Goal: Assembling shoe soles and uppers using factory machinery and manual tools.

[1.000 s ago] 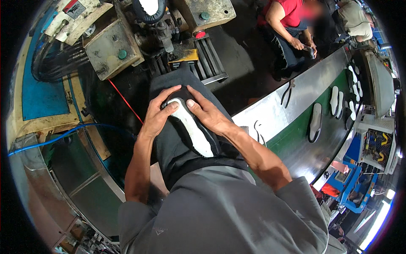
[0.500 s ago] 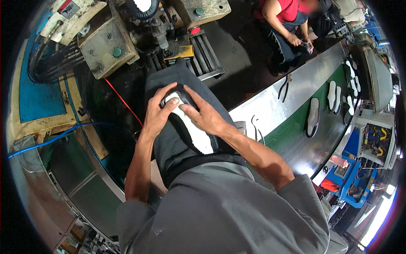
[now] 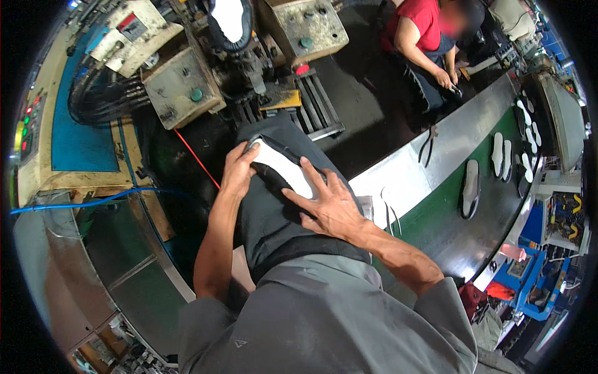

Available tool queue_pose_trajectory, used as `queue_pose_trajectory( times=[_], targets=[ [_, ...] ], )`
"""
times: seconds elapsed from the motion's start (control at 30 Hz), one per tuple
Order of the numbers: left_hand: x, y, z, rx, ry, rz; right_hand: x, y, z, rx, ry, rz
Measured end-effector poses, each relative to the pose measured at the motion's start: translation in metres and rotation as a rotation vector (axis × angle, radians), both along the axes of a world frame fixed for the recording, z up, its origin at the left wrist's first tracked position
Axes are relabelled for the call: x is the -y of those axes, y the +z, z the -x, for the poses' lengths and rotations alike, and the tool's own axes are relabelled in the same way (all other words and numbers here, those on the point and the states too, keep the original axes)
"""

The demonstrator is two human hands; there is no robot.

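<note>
A black shoe upper with a white sole side [image 3: 283, 167] lies across my dark-trousered thigh, white face up. My left hand [image 3: 237, 171] grips its far end, the fingers around the black edge and the thumb near the white face. Lower down, my right hand [image 3: 333, 202] has its fingers spread over the near part, touching the edges on both sides. The near end of the shoe is partly hidden under that hand.
Ahead stands a machine with grey control boxes [image 3: 182, 93] and another white-bottomed black shoe [image 3: 229, 22] mounted on it. To the right, a metal-edged conveyor [image 3: 398, 177] carries pincers [image 3: 427, 146] and several shoe pieces [image 3: 471, 187]. A co-worker [image 3: 423, 37] sits beyond. A blue hose [image 3: 93, 202] crosses at left.
My right hand has slid from the far end toward the near end of the shoe and spread its fingers. My left hand stays at the far end. The view has shifted slightly.
</note>
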State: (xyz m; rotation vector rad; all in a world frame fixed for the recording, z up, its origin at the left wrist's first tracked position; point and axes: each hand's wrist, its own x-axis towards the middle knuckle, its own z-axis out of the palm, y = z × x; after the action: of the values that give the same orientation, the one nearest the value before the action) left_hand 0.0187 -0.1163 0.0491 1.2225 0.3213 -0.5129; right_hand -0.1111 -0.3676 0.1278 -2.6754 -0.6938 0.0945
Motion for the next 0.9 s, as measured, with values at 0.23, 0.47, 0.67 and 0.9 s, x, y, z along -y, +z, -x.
queue_pose_trajectory(
  times=[0.23,0.47,0.67,0.9],
  targets=[
    [0.03,-0.003,-0.011,0.771,-0.164,-0.835,0.03,-0.011,0.006,0.018,0.019,0.112],
    [0.037,0.003,-0.034,0.758,-0.243,-0.9,0.043,-0.015,-0.004,-0.066,-0.005,-0.012],
    [-0.045,0.022,-0.185,0.453,0.255,-0.236,0.043,0.019,-0.032,-0.066,-0.265,-0.203],
    [-0.008,0.117,-0.313,0.257,0.133,0.311,0.042,0.09,-0.137,0.194,-0.339,-0.147]
  ],
)
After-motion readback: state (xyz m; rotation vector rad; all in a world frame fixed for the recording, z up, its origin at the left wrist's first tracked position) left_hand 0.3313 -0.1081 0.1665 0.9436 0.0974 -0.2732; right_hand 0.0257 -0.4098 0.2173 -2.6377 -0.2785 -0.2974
